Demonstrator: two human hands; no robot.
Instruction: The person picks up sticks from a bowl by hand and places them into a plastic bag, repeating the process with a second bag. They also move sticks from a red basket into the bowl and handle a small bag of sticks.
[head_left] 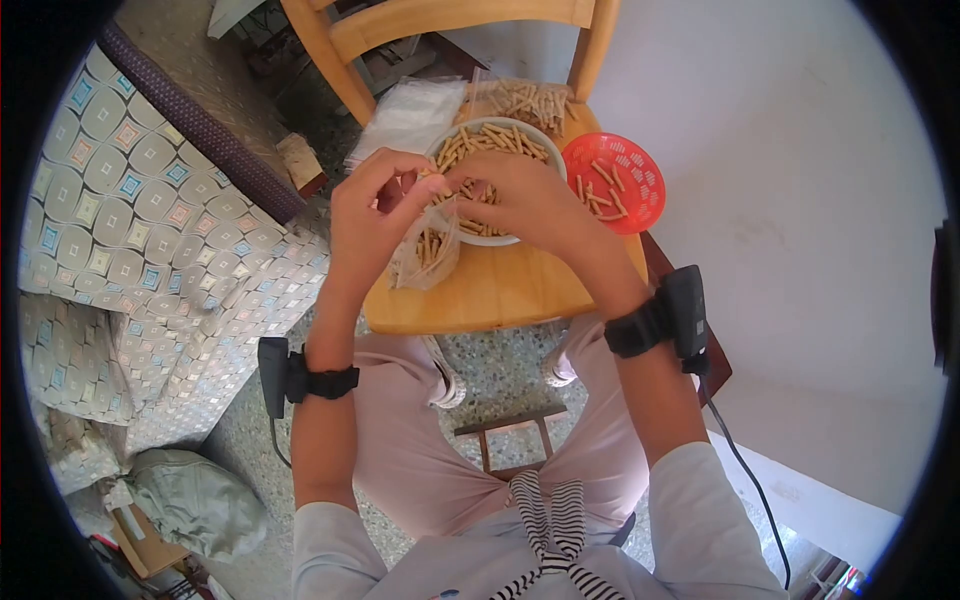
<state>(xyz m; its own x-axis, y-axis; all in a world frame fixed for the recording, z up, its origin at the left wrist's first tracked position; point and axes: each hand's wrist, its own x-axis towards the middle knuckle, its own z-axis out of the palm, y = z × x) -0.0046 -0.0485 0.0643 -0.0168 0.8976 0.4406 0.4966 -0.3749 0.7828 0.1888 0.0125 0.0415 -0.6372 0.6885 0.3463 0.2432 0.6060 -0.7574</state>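
Observation:
My left hand [375,210] pinches the top of a small clear plastic bag [425,262], which hangs below the fingers and holds several short tan sticks. My right hand [525,200] reaches over a white bowl [562,160] with its fingertips curled in by the bag's mouth, close to my left fingertips. What those right fingers hold is hidden. Many of the same tan sticks [495,140] fill the bowl, which my right hand partly covers.
The bowl stands on a wooden chair seat [500,300]. Right of it, a red basket [648,190] holds several sticks. Behind lie flat clear bags [415,112] and a larger bag of sticks [525,100]. A patterned cover [130,230] is at left, a white wall [800,200] at right.

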